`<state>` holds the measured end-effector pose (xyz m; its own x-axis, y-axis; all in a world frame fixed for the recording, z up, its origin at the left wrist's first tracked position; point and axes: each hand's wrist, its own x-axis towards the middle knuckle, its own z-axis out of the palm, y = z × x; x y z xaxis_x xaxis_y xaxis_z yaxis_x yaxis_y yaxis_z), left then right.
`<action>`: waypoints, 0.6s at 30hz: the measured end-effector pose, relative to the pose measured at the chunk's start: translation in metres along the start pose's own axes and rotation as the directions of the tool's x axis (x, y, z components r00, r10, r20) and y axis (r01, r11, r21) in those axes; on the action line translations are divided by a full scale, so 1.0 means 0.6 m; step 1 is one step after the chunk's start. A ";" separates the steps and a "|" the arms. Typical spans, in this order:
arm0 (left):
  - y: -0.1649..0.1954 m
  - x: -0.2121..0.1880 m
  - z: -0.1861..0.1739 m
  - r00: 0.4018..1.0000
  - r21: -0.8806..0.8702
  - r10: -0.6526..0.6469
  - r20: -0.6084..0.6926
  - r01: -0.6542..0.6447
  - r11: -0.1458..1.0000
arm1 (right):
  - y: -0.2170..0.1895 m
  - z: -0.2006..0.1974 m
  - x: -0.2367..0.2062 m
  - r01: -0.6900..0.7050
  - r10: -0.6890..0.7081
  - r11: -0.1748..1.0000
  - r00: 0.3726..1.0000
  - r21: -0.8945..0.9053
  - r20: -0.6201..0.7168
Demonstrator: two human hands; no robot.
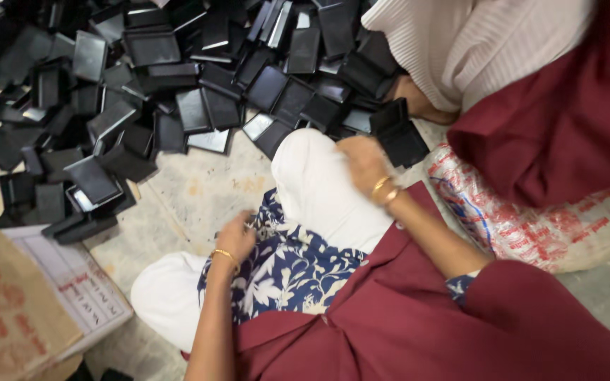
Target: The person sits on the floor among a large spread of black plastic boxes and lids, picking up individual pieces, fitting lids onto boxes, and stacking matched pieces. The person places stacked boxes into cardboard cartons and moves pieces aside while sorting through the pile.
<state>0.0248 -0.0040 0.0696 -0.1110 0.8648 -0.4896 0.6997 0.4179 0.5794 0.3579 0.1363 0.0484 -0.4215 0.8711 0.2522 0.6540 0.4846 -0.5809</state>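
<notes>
Hands work low over the lap in the head view. Right hand (pixel 363 161) hovers over the white knee, fingers curled downward beside a black folded wallet-like case (pixel 398 132); whether it grips anything I cannot tell. That case lies just right of the hand at the pile's edge, long axis running from upper left to lower right, matte black, flat and rectangular. Left hand (pixel 236 236) rests on the blue floral cloth (pixel 292 271), fingers bent shut, its hold unclear. Heaped black cases (pixel 157 70) cover the floor ahead. A printed plastic sack (pixel 531 226) lies right, a cardboard box (pixel 8 310) left
</notes>
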 end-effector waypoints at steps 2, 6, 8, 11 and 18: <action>0.003 0.048 0.001 0.956 0.106 0.179 -0.233 -0.158 0.982 | 0.056 -0.035 -0.018 -0.182 0.223 0.966 0.945 -0.183 0.239; 0.034 0.179 0.034 0.880 0.396 0.435 -0.193 -0.335 0.855 | 0.086 0.021 -0.032 0.318 0.107 0.763 0.796 -0.562 0.596; 0.050 0.227 0.055 0.822 0.584 0.552 -0.139 -0.382 0.716 | 0.087 0.062 -0.017 0.281 -0.089 0.786 0.933 -0.551 0.349; 0.072 0.280 0.075 0.770 0.798 0.624 -0.129 -0.293 0.526 | 0.091 0.088 0.026 0.260 0.061 0.812 0.853 -0.522 0.518; 0.079 0.297 0.053 0.937 0.712 0.346 -0.056 -0.205 0.672 | 0.093 0.107 0.160 0.150 0.274 0.701 0.847 -0.697 0.457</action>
<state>0.0608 0.1609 -0.0109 0.0980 0.9702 -0.2217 0.9952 -0.0945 0.0261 0.3137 0.2416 -0.0095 -0.4648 0.8334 -0.2989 0.8333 0.5259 0.1704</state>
